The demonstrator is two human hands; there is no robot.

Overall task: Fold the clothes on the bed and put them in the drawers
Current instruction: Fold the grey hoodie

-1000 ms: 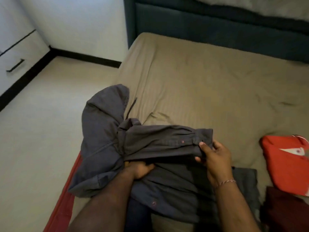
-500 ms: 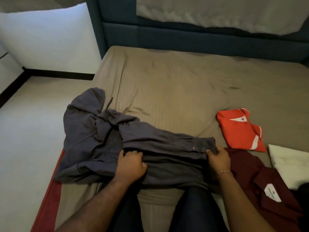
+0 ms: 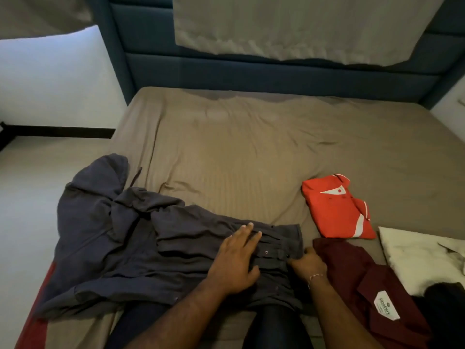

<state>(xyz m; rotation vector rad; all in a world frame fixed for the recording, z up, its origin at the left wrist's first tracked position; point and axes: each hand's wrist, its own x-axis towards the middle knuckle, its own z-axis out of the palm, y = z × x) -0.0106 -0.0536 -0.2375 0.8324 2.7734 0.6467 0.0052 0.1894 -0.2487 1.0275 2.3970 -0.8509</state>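
Note:
A dark grey button shirt [image 3: 120, 238] lies rumpled across the near left part of the bed [image 3: 239, 152], partly folded over itself. My left hand [image 3: 236, 260] presses flat on its folded button strip, fingers straight and spread. My right hand [image 3: 308, 264] pinches the shirt's right edge near a button. A folded red shirt [image 3: 334, 207] lies to the right. A maroon shirt [image 3: 364, 280] with a white label sits beside my right wrist.
A white garment [image 3: 422, 258] and a black one [image 3: 445, 298] lie at the right edge. A dark blue headboard [image 3: 251, 74] backs the bed. Pale floor [image 3: 32, 187] lies to the left. My dark trouser legs [image 3: 274, 328] are at the bed's near edge.
My left hand has slid right along the grey shirt and flattened on the button strip. The right hand stayed at the shirt's right edge. The view has turned right and up.

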